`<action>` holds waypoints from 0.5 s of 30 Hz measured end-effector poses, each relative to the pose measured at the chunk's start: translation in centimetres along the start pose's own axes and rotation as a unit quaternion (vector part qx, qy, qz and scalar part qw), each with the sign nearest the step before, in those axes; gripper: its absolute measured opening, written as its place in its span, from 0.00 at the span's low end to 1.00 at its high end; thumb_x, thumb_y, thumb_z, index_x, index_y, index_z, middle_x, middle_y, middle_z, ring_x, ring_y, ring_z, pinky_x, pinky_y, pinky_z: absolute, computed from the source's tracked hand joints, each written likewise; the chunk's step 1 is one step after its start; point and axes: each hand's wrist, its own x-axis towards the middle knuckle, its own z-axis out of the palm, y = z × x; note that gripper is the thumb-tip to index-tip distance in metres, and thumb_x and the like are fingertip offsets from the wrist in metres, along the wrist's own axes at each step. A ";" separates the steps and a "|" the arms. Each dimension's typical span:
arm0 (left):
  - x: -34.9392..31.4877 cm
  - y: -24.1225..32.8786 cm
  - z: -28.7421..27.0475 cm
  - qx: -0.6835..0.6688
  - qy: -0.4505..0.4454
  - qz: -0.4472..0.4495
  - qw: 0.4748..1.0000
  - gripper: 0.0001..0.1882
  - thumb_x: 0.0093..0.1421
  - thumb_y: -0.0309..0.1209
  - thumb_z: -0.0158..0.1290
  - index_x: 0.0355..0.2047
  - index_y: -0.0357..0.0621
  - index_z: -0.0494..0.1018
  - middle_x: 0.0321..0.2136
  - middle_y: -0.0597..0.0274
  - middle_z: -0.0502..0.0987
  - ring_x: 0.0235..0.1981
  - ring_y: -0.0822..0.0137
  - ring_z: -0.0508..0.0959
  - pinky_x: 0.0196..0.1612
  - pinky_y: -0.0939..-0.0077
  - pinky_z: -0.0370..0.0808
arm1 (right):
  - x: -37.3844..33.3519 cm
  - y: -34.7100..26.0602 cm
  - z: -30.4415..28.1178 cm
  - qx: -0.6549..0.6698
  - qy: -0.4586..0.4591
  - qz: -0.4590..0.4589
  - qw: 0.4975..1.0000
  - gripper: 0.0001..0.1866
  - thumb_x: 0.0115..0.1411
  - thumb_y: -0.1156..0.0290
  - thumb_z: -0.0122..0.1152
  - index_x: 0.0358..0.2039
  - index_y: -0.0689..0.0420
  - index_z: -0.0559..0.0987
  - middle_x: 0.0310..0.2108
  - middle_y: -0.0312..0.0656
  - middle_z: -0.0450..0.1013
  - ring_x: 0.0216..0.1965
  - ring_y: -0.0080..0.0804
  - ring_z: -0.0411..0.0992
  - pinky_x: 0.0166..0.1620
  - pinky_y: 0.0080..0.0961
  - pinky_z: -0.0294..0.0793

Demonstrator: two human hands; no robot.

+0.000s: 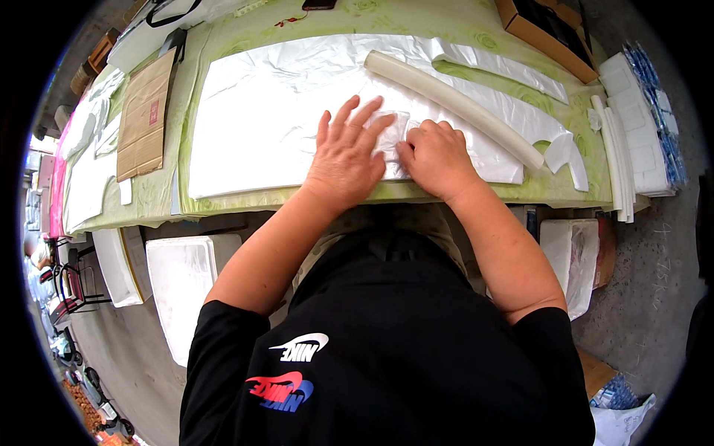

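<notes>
A large white plastic bag (260, 111), apparently a carrier bag with two long handle strips at its right end, lies flat on the table. My left hand (346, 156) is open over it, fingers spread. Closed beside it, my right hand (440, 160) has its fingers curled at the edge of a small folded piece of clear plastic (396, 134) between my hands. The curled fingers hide part of that piece. Slanting across the bag, just beyond my right hand, is a long pale tube (454, 108). Whether one bag or a stack lies there, I cannot tell.
A green patterned cloth (312, 24) covers the table. Flattened cardboard (147, 115) lies at left, near more white plastic (91, 175). An open cardboard box (547, 37) stands at far right, with white rolls (616, 156) by the right edge. White bins (182, 286) stand below.
</notes>
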 end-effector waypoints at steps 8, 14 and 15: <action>-0.5 1.7 -1.3 0.056 -0.099 -0.047 0.992 0.38 0.63 0.49 0.55 0.70 0.52 0.61 0.71 0.51 0.59 0.73 0.48 0.55 0.72 0.39 0.48 | 0.1 -0.3 -0.5 0.052 0.004 0.024 0.998 0.28 0.60 0.56 0.59 0.62 0.46 0.74 0.44 0.45 0.77 0.51 0.47 0.73 0.55 0.46 0.69; -8.7 2.6 -4.0 -0.320 -0.054 -0.120 0.938 0.26 0.63 0.29 0.61 0.61 0.41 0.69 0.59 0.53 0.73 0.56 0.59 0.75 0.60 0.64 0.71 | 1.7 -0.7 -2.2 0.020 -0.097 0.049 0.994 0.34 0.55 0.53 0.60 0.64 0.46 0.73 0.46 0.48 0.76 0.53 0.49 0.72 0.58 0.40 0.71; -10.6 2.8 -3.9 -0.425 -0.105 -0.233 0.868 0.25 0.66 0.30 0.59 0.62 0.40 0.68 0.59 0.54 0.73 0.56 0.62 0.75 0.60 0.66 0.71 | 1.7 -0.8 -2.1 0.020 -0.093 0.042 0.995 0.34 0.55 0.54 0.60 0.63 0.46 0.73 0.46 0.48 0.76 0.52 0.49 0.72 0.58 0.40 0.71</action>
